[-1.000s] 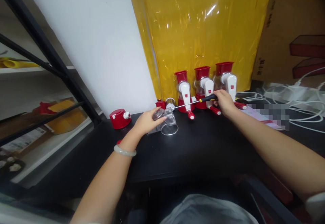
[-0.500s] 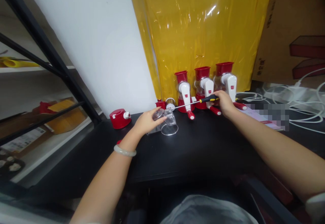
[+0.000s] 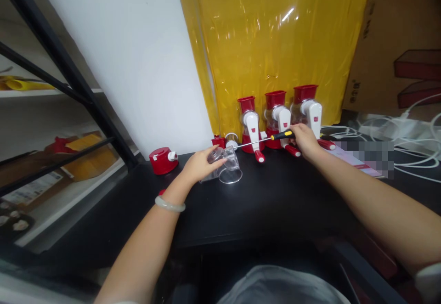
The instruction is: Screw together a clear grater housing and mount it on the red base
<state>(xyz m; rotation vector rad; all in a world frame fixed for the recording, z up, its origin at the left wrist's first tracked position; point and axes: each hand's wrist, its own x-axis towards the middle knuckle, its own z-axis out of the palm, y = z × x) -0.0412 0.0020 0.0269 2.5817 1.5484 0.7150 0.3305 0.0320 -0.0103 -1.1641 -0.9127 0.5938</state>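
Observation:
My left hand (image 3: 201,165) is closed around a clear plastic grater housing (image 3: 230,168), which lies tilted on the black table. My right hand (image 3: 305,139) grips the black and yellow handle of a screwdriver (image 3: 283,134). The screwdriver's long shaft points left, and its tip reaches the clear housing; the exact contact point is too small to make out. Just behind the housing are a red part (image 3: 218,142) and a metal grater drum (image 3: 231,139). A red base with a white knob (image 3: 164,160) stands to the left of my left hand.
Three red and white rotary graters, a left one (image 3: 252,127), a middle one (image 3: 280,118) and a right one (image 3: 310,111), stand along the back. White cables (image 3: 420,134) tangle at the right, near a large cardboard box (image 3: 389,33). A shelf rack (image 3: 69,76) borders the left side.
The view shifts very slightly. Both hands keep their hold, and the screwdriver stays at the clear housing with barely any visible movement.

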